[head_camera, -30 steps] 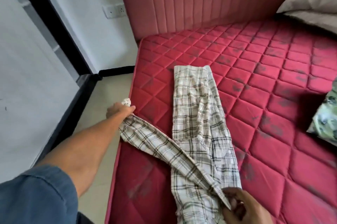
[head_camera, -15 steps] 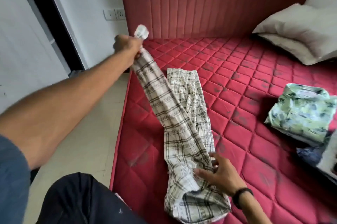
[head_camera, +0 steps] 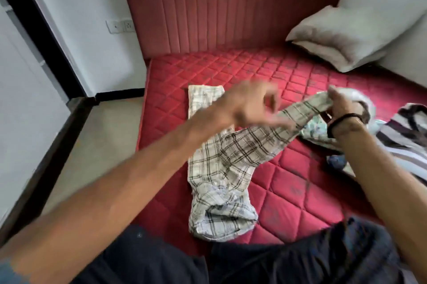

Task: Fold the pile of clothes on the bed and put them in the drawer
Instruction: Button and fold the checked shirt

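Sleeve (head_camera: pixel 300 112) of plaid shirt (head_camera: pixel 219 168) found carried across from the left side of the garment to the right since half a second earlier; then held up and outward by the left hand, now stretched over the shirt body toward the far clothes. Grip passed from one hand to the other in that interval. Right hand, earlier flat on the lower shirt, now raised to the cuff.

Judged as the sleeve-folding stage: body already narrowed lengthwise on the mattress (head_camera: pixel 288 191), sleeve not yet laid flat, cross-folds and drawer placement outstanding. No drawer in view.

Left hand (head_camera: pixel 249 108): blurred by motion, above the shirt, fingers loosely bent with a gap between thumb and forefinger; appeared to hold nothing, though contact with the sleeve just beneath could not be ruled out.

Right hand (head_camera: pixel 342 108): fingers curled round the cuff end, pinching it and keeping the sleeve taut; black band at the wrist.

Plaid shirt lying lengthwise near the left edge of the mattress, collar end nearest the person. Green patterned garment (head_camera: pixel 316 126) and striped garment (head_camera: pixel 406 135) lying at the right, behind the raised sleeve. Pillow (head_camera: pixel 346 36) against the headboard.
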`<state>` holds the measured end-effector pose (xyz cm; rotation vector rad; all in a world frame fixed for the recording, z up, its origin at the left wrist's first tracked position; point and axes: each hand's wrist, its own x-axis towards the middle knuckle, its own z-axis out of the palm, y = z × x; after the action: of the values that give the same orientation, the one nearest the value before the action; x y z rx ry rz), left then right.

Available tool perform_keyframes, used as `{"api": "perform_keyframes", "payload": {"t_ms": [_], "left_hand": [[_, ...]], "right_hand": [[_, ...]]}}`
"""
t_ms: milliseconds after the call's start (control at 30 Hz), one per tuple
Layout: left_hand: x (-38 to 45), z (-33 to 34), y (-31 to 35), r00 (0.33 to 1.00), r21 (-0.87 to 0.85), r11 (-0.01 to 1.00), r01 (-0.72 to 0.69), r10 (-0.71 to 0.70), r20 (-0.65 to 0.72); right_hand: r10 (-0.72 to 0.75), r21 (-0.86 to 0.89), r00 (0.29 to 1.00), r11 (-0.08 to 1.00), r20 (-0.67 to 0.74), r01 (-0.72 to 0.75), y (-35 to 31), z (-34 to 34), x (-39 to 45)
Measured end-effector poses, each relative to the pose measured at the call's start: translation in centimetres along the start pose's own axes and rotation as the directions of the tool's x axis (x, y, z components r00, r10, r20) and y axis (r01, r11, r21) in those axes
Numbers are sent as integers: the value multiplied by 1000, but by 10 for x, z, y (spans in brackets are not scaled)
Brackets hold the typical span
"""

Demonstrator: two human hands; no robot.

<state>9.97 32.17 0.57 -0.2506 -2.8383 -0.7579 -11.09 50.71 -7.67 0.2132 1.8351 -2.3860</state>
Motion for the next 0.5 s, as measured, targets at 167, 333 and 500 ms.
{"api": "perform_keyframes", "payload": {"t_ms": [167, 333, 500], "left_hand": [[-145, 131, -86, 759, 429, 838, 339, -512, 402], [-190, 137, -117, 832, 339, 838, 428, -511, 214], [-179, 127, -129, 718, 257, 843, 472, -537, 443]], "right_hand": [[238, -81, 960, 964, -144, -252, 12, -58, 48], [96, -384, 980, 910, -175, -158, -28, -41, 80], [-389, -761, 913, 627, -125, 163, -68, -18, 90]]}}
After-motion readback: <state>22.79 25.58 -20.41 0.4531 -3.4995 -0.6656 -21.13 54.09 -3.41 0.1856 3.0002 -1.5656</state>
